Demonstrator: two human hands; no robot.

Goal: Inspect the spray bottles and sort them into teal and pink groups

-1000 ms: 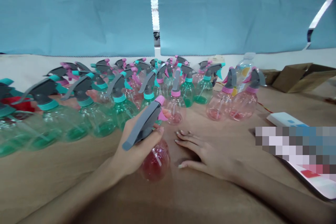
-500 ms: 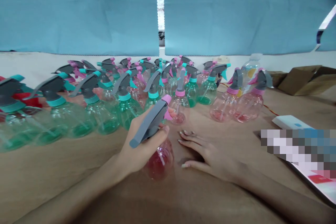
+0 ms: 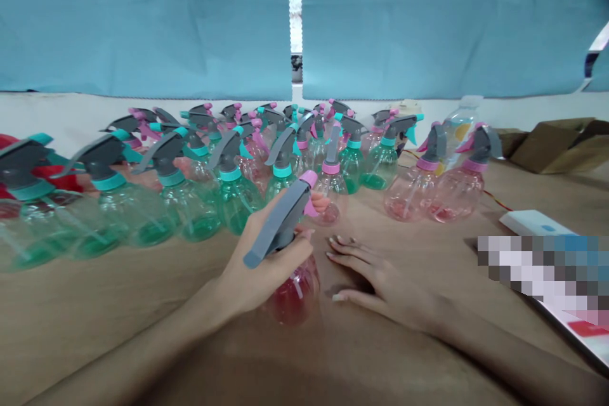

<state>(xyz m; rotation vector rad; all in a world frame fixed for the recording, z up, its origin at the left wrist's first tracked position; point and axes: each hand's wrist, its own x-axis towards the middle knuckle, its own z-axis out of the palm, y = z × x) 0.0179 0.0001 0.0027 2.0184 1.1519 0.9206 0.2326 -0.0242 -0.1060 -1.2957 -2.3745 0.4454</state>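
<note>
Count: one pink spray bottle [image 3: 292, 295] in my left hand [image 3: 266, 260], none in my right hand [image 3: 380, 279]. Over twenty more spray bottles [image 3: 233, 203] stand too crowded for an exact tally; one clear plastic bottle [image 3: 457, 130].

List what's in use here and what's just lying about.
In use: pink plastic spray bottle with grey trigger; left hand; right hand.

Lying about: green plastic spray bottles; other pink plastic spray bottles; clear plastic drink bottle; brown cardboard; tan tabletop.

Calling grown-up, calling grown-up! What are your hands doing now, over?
Left hand: gripping pink spray bottle at its neck. Right hand: flat on brown tabletop, holding nothing. Just ahead: second pink bottle by the left fingers, green bottle close by. Over.
</note>
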